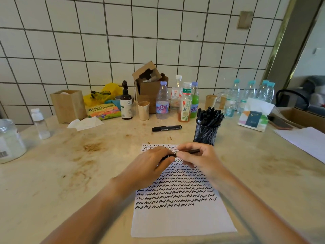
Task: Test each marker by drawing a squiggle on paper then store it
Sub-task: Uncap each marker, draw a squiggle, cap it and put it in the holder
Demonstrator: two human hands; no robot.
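Head view. Both hands meet above the upper part of a white sheet of paper [182,219] lying on a stained table [70,173]. The left hand [153,161] and the right hand [195,158] each have their fingers curled round one slim black marker [192,151], held level between them; its right end projects past the right fingers, and its left end is hidden under the left hand. Whether the cap is on cannot be told. Rows of black squiggles cover the sheet from its top edge to about two thirds of the way down; the lowest row stops short of the right margin, and the area below is blank.

Just beyond the right hand stands a black mesh cup [206,132] packed with black markers. To its left, apart from the cup, a thicker capped black marker [166,128] lies flat on the table. Bottles, paper cups, cardboard boxes and a tissue pack line the tiled wall behind.
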